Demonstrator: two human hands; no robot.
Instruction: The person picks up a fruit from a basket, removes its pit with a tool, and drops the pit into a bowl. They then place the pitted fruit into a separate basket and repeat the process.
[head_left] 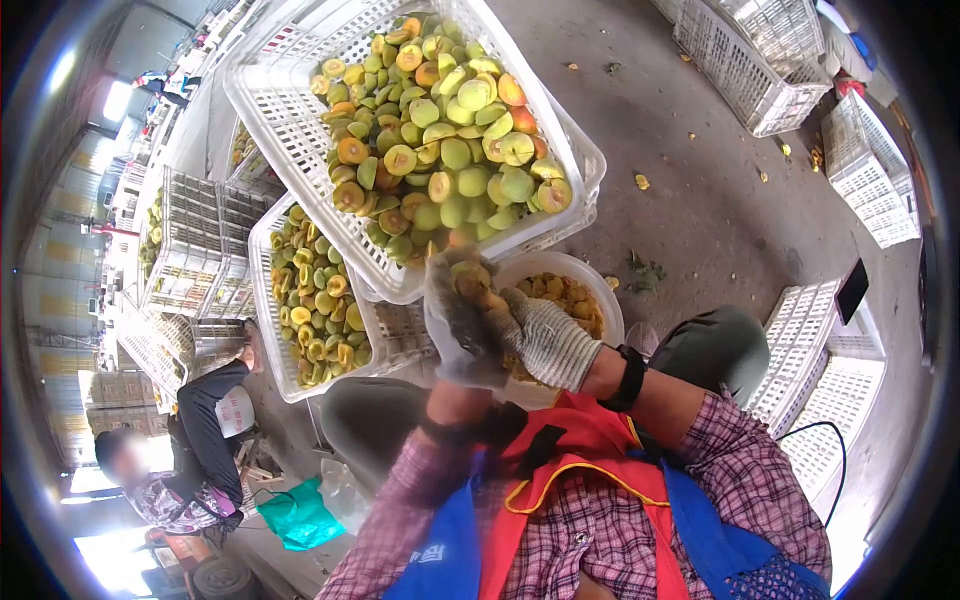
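My left hand (455,325), in a glove smeared by motion, is closed around a fruit half (468,280) at the lower edge of the upper white crate (390,285). Beside it, my right hand (553,338) wears a grey knitted glove. Its fingers are curled in against the left hand, and what they grip is hidden. Many green and yellow halved fruits (455,153), plum- or peach-like, some with orange-red skin, fill the upper crate. Just beyond my right hand stands a white bucket (612,310) with brownish-yellow fruit scraps (565,290).
A second white crate (262,290) of fruit halves sits lower left. Stacked crates (205,240) stand farther left, near a seated person (200,440). More crates (750,70) line the right side. A green plastic bag (300,515) lies on the floor, where fruit scraps are scattered.
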